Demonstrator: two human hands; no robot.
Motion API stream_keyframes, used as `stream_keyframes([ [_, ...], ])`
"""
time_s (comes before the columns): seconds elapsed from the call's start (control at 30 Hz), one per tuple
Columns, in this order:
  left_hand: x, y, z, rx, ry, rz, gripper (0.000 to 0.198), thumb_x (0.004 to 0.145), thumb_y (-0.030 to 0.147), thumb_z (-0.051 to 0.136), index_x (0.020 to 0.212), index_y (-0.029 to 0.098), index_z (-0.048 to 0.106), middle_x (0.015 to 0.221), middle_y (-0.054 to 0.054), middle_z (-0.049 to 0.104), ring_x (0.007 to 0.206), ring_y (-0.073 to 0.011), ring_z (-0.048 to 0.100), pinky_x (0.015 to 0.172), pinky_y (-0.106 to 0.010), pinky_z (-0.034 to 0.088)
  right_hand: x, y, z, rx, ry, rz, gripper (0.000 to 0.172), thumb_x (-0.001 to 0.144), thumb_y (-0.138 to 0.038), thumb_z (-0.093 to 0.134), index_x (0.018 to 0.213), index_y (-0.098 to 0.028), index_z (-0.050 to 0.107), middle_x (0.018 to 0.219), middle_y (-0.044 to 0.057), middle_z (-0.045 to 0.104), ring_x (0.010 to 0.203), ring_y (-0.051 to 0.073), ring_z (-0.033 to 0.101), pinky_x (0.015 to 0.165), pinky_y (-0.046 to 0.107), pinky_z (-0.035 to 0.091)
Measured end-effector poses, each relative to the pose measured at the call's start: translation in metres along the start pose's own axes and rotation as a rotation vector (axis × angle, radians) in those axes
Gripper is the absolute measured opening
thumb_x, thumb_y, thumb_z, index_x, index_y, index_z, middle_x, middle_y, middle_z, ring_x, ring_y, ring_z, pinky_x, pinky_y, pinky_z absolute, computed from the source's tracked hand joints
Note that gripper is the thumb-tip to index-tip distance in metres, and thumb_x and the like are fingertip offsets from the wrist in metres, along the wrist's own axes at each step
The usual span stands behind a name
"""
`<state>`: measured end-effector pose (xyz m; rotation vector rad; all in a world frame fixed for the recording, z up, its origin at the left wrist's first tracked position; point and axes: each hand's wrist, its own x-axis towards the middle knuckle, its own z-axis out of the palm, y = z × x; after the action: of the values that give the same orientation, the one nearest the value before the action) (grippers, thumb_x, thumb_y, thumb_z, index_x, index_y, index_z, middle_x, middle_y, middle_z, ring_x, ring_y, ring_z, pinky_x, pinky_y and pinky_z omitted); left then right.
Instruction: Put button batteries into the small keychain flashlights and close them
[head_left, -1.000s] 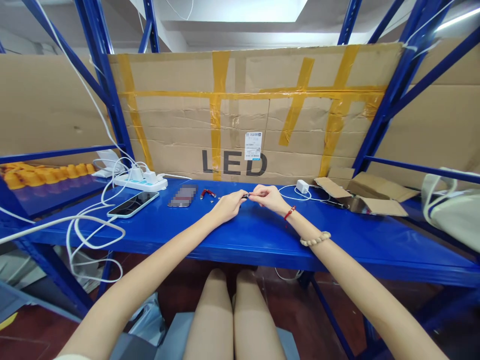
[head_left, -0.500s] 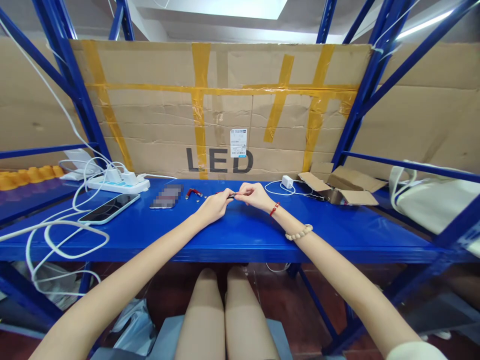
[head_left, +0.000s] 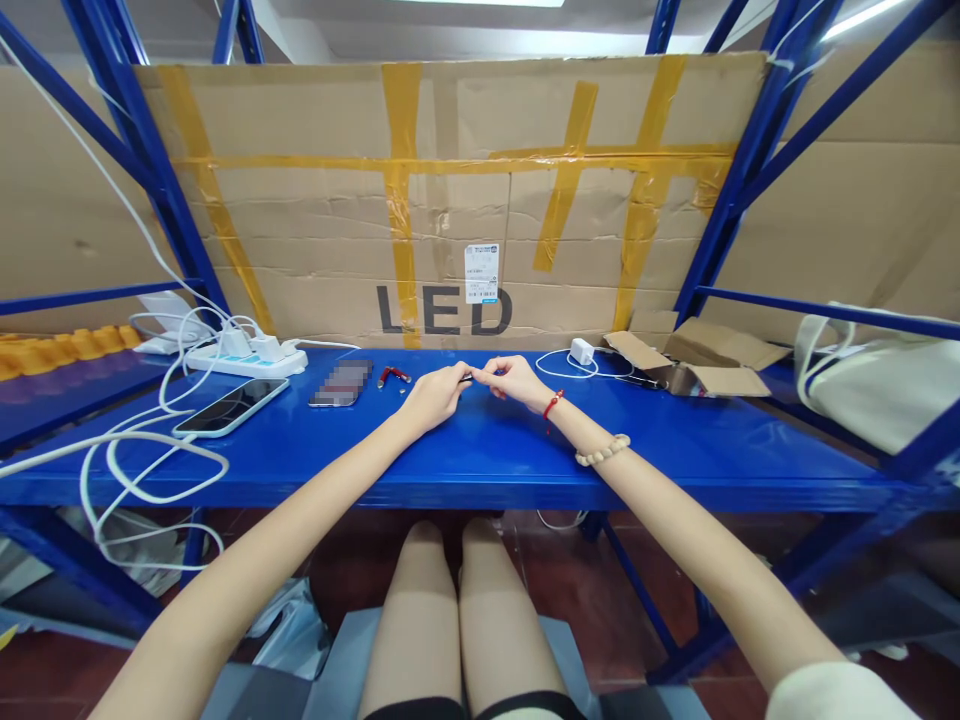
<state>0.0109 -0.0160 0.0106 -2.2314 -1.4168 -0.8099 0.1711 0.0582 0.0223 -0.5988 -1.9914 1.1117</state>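
Observation:
My left hand (head_left: 436,396) is closed, its fingers pinched round a small dark object (head_left: 466,378) above the blue table (head_left: 480,460). My right hand (head_left: 516,380) meets it from the right, thumb and index finger together at the object's end. The fingers cover most of the object, so its shape cannot be made out. Left of my left hand lie small red pieces (head_left: 393,376) with metallic ends, and a tiny bit beside them. A dark phone-like item (head_left: 341,384), partly blurred out, rests further left.
A phone (head_left: 231,406) and a white power strip (head_left: 247,360) with looping cables are at the left. A white charger (head_left: 581,351) and an open cardboard box (head_left: 694,360) lie at the right. Behind stands a large taped cardboard sheet (head_left: 315,240).
The camera view has shifted slightly, moving the scene a little up and right. My right fingers have changed their pose at the small object; both hands stay close together.

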Motion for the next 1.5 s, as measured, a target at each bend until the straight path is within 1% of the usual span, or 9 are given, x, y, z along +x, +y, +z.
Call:
stream_keyframes([
  [0.17,0.0005,-0.0009,-0.0007,0.024,-0.028,0.002,0.018,0.091,0.023,0.036,0.102,0.017,0.048,0.096,-0.008,0.065,0.087,-0.0195,0.062,0.072,-0.027,0.047,0.0031,0.0068,-0.0022,0.000,-0.006,0.032,0.044,0.058,-0.055,0.069,0.061,-0.013,0.058,0.040,-0.004,0.048,0.036,0.004,0.038,0.037,0.017,0.030],
  [0.4,0.0006,0.0010,-0.0033,0.035,-0.053,0.021,0.022,0.092,0.024,0.034,0.109,0.017,0.047,0.101,-0.006,0.065,0.086,-0.0186,0.063,0.073,-0.027,0.048,0.0023,0.0051,-0.0038,-0.025,-0.007,0.035,0.044,0.058,-0.055,0.069,0.061,-0.013,0.058,0.041,-0.004,0.048,0.036,0.003,0.037,0.037,0.017,0.029],
  [0.6,0.0012,-0.0002,-0.0029,0.045,-0.060,0.035,0.027,0.092,0.024,0.033,0.117,0.020,0.043,0.113,-0.006,0.061,0.099,-0.0190,0.060,0.079,-0.028,0.047,0.0023,0.0056,-0.0053,-0.045,-0.004,0.025,0.044,0.060,-0.055,0.067,0.063,-0.012,0.058,0.042,-0.004,0.048,0.037,0.004,0.039,0.038,0.016,0.030],
  [0.77,0.0019,-0.0014,-0.0028,0.071,-0.067,0.013,0.025,0.092,0.026,0.033,0.113,0.020,0.045,0.106,-0.005,0.064,0.095,-0.0190,0.062,0.076,-0.027,0.047,0.0020,0.0053,-0.0049,-0.056,-0.011,0.000,0.044,0.060,-0.056,0.066,0.064,-0.012,0.059,0.042,-0.005,0.047,0.036,0.004,0.039,0.038,0.017,0.030],
  [0.97,0.0013,-0.0006,-0.0050,0.115,-0.074,-0.040,0.025,0.092,0.028,0.033,0.113,0.020,0.044,0.100,-0.006,0.066,0.088,-0.0198,0.064,0.071,-0.027,0.047,0.0017,0.0053,-0.0042,-0.079,-0.010,-0.046,0.043,0.062,-0.053,0.066,0.071,-0.011,0.063,0.043,-0.005,0.047,0.036,0.004,0.040,0.038,0.018,0.030],
  [1.1,0.0006,-0.0002,-0.0062,0.140,-0.088,-0.078,0.026,0.092,0.029,0.033,0.113,0.020,0.044,0.097,-0.005,0.068,0.083,-0.0198,0.065,0.067,-0.026,0.047,0.0019,0.0051,-0.0048,-0.085,-0.001,-0.089,0.042,0.063,-0.049,0.066,0.079,-0.011,0.066,0.055,-0.002,0.055,0.039,0.004,0.042,0.039,0.018,0.032],
  [1.27,0.0008,-0.0006,-0.0062,0.160,-0.108,-0.115,0.027,0.091,0.030,0.033,0.113,0.020,0.045,0.100,-0.006,0.067,0.083,-0.0212,0.066,0.066,-0.026,0.046,0.0017,0.0037,-0.0062,-0.087,0.016,-0.132,0.043,0.064,-0.045,0.066,0.090,-0.011,0.067,0.067,0.001,0.061,0.041,0.003,0.043,0.041,0.019,0.035],
  [1.4,0.0012,-0.0001,-0.0070,0.153,-0.115,-0.129,0.026,0.091,0.029,0.033,0.113,0.021,0.045,0.096,-0.005,0.068,0.080,-0.0204,0.066,0.063,-0.025,0.046,0.0018,0.0041,-0.0064,-0.089,0.010,-0.142,0.040,0.065,-0.044,0.066,0.090,-0.012,0.069,0.080,0.006,0.066,0.042,0.004,0.044,0.041,0.019,0.036],
  [1.5,0.0012,0.0007,-0.0079,0.146,-0.117,-0.127,0.026,0.091,0.028,0.032,0.113,0.021,0.045,0.096,-0.005,0.068,0.080,-0.0198,0.066,0.063,-0.024,0.046,0.0026,0.0056,-0.0063,-0.092,0.002,-0.147,0.039,0.065,-0.041,0.067,0.092,-0.013,0.069,0.086,0.008,0.067,0.042,0.003,0.045,0.040,0.019,0.036],
])
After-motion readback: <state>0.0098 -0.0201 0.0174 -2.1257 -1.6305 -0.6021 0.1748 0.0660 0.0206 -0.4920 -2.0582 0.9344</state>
